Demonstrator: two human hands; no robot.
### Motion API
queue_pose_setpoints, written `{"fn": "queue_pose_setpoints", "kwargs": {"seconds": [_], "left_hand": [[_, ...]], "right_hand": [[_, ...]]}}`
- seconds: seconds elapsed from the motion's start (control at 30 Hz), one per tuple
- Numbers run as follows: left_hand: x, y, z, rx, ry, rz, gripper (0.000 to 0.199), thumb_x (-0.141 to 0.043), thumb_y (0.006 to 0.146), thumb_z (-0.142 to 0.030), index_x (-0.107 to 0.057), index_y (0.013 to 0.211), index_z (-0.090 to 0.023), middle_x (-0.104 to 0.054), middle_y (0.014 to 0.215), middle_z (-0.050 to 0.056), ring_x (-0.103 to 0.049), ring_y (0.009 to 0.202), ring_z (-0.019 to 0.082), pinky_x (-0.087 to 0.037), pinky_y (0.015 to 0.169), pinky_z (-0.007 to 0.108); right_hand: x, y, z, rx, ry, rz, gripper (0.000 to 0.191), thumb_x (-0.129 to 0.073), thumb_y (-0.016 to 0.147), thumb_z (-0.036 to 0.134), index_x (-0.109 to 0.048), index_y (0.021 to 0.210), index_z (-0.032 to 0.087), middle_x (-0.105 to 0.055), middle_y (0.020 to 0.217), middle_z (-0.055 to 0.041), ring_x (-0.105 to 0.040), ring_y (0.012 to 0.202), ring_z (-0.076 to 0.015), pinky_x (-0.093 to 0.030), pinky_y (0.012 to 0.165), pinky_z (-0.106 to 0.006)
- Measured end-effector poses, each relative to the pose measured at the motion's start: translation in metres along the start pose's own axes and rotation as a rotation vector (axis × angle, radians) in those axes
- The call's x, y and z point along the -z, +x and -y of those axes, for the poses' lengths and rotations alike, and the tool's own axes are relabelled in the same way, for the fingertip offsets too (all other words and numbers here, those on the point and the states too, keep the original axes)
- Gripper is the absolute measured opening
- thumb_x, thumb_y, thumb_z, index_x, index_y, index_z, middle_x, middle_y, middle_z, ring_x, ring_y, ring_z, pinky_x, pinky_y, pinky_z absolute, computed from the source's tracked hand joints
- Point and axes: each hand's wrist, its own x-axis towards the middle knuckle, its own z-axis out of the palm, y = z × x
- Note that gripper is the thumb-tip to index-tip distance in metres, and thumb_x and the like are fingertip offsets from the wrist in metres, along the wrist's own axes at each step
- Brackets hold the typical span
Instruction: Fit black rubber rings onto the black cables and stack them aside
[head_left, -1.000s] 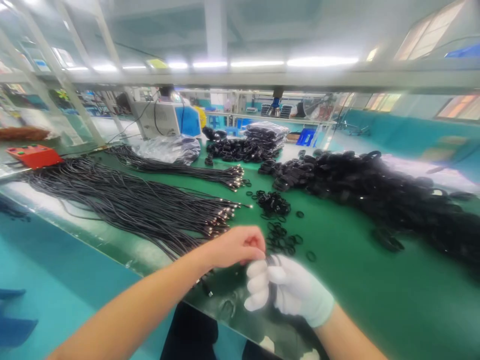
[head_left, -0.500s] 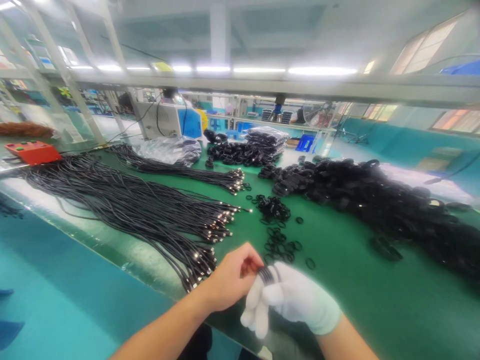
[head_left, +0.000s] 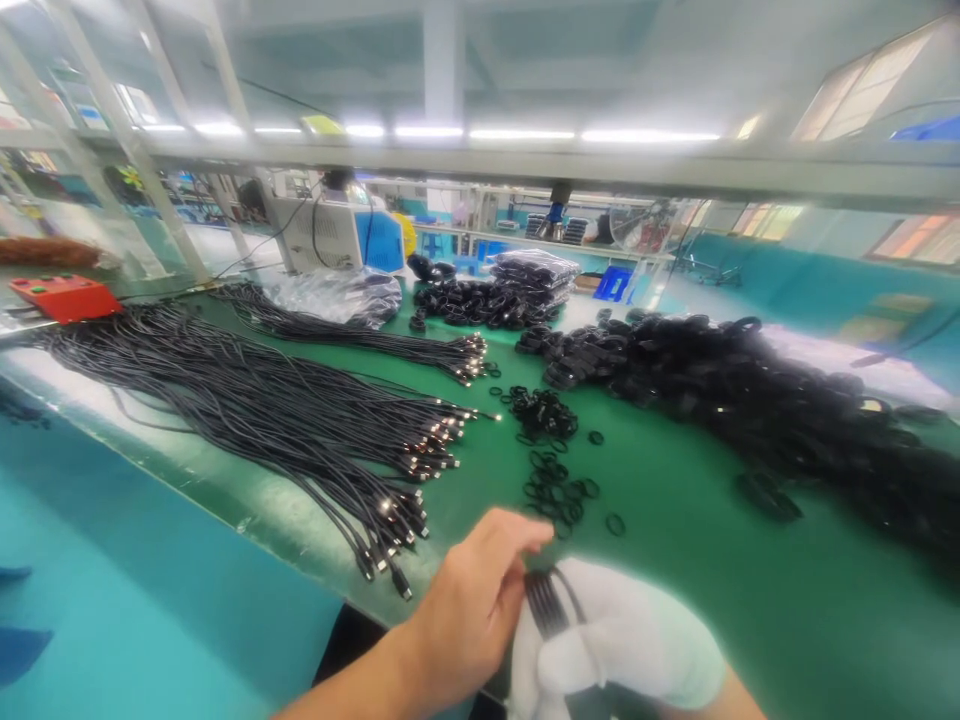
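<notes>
My right hand [head_left: 637, 630] wears a white glove, with several black rings [head_left: 546, 605] stacked around its fingers. Its thumb bends across below the rings. Close against them on the left is my bare left hand [head_left: 469, 600], its fingers curled and its index finger reaching over the stack; whatever its fingertips hold is hidden. Just beyond both hands lie loose black rings [head_left: 559, 490], with a denser heap of small rings [head_left: 546, 412] behind. A bundle of black cables [head_left: 285, 400] with metal plug ends stretches out to the left.
A long pile of black coiled items [head_left: 712, 400] covers the right of the green table [head_left: 637, 560]. At the back are a second cable bundle [head_left: 360, 340], clear plastic bags [head_left: 337, 295] and bagged stacks [head_left: 532, 275]. A red control box [head_left: 66, 297] stands far left.
Both hands have come nearer to me, down in the view. My left hand has turned, its index finger now lifted over the rings. The ring stack stays on my right fingers.
</notes>
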Motion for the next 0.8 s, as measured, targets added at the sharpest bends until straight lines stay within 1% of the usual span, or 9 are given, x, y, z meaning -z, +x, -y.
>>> {"fn": "queue_pose_setpoints", "kwargs": {"seconds": [0.1,0.17,0.33,0.47,0.53,0.6,0.67,0.73,0.8], "left_hand": [[0.009,0.008,-0.007,-0.052,0.033,0.141,0.029,-0.039,0.088,-0.01,-0.057,0.109,-0.017,-0.061,0.094,0.008,-0.057,0.085,0.015,-0.049,0.075,0.024],[0.013,0.012,-0.008,-0.097,0.052,0.114,0.025,-0.041,0.088,-0.013,-0.06,0.104,-0.016,-0.062,0.091,0.009,-0.058,0.083,0.015,-0.049,0.073,0.023],[0.016,0.016,-0.008,-0.139,0.024,0.077,0.022,-0.043,0.086,-0.014,-0.062,0.096,-0.015,-0.064,0.088,0.009,-0.06,0.081,0.015,-0.049,0.071,0.022],[0.021,0.018,-0.013,-0.117,-0.007,0.051,0.024,-0.041,0.086,-0.009,-0.063,0.094,-0.015,-0.065,0.088,0.008,-0.06,0.083,0.014,-0.049,0.075,0.022],[0.023,0.02,-0.014,-0.086,0.001,0.035,0.024,-0.041,0.085,-0.008,-0.063,0.093,-0.015,-0.064,0.089,0.007,-0.059,0.084,0.014,-0.048,0.076,0.023],[0.026,0.022,-0.013,-0.056,0.024,0.048,0.025,-0.042,0.084,-0.006,-0.063,0.093,-0.015,-0.063,0.09,0.007,-0.059,0.084,0.014,-0.048,0.076,0.023],[0.027,0.023,-0.012,-0.039,0.049,0.078,0.027,-0.042,0.082,-0.004,-0.064,0.095,-0.015,-0.062,0.09,0.006,-0.058,0.084,0.014,-0.047,0.076,0.023],[0.028,0.024,-0.01,-0.022,0.061,0.085,0.03,-0.042,0.081,-0.002,-0.064,0.096,-0.016,-0.062,0.09,0.004,-0.057,0.082,0.013,-0.046,0.075,0.022],[0.029,0.024,-0.009,0.007,0.06,0.086,0.031,-0.043,0.081,0.0,-0.064,0.094,-0.017,-0.062,0.088,0.003,-0.057,0.081,0.012,-0.045,0.074,0.021]], "right_hand": [[-0.003,-0.002,0.0,-0.005,-0.02,-0.018,0.035,-0.065,0.076,0.042,-0.071,0.084,0.008,-0.066,0.069,-0.0059,-0.059,0.063,-0.0158,-0.047,0.064,-0.025],[-0.008,-0.001,0.0,0.027,-0.041,-0.063,0.038,-0.062,0.077,0.045,-0.071,0.084,0.008,-0.067,0.07,-0.007,-0.059,0.063,-0.0161,-0.048,0.066,-0.027],[-0.031,0.003,0.008,0.057,-0.088,-0.299,0.051,-0.05,0.082,0.057,-0.071,0.086,0.01,-0.068,0.074,-0.0105,-0.062,0.068,-0.0208,-0.05,0.072,-0.036],[-0.039,-0.014,0.023,0.077,-0.126,-0.476,0.058,-0.045,0.081,0.065,-0.071,0.076,0.013,-0.068,0.077,-0.0118,-0.063,0.082,-0.0296,-0.05,0.077,-0.041],[-0.036,-0.028,0.026,0.09,-0.139,-0.568,0.051,-0.049,0.081,0.062,-0.07,0.088,0.016,-0.067,0.091,-0.0123,-0.059,0.095,-0.0333,-0.049,0.082,-0.042],[-0.03,-0.036,0.024,0.096,-0.164,-0.679,0.045,-0.054,0.082,0.054,-0.063,0.11,0.02,-0.062,0.109,-0.0119,-0.05,0.112,-0.0343,-0.045,0.09,-0.043],[-0.025,-0.033,0.016,0.084,-0.228,-0.754,0.054,-0.064,0.078,0.044,-0.051,0.127,0.024,-0.056,0.119,-0.0111,-0.043,0.119,-0.0335,-0.041,0.094,-0.045],[-0.021,-0.021,0.006,0.063,-0.291,-0.74,0.069,-0.074,0.071,0.035,-0.044,0.132,0.025,-0.056,0.116,-0.0107,-0.047,0.112,-0.0327,-0.043,0.091,-0.045],[-0.018,-0.006,-0.001,0.072,-0.285,-0.645,0.07,-0.077,0.066,0.031,-0.047,0.128,0.022,-0.059,0.105,-0.0087,-0.054,0.099,-0.0294,-0.047,0.084,-0.043]]}}
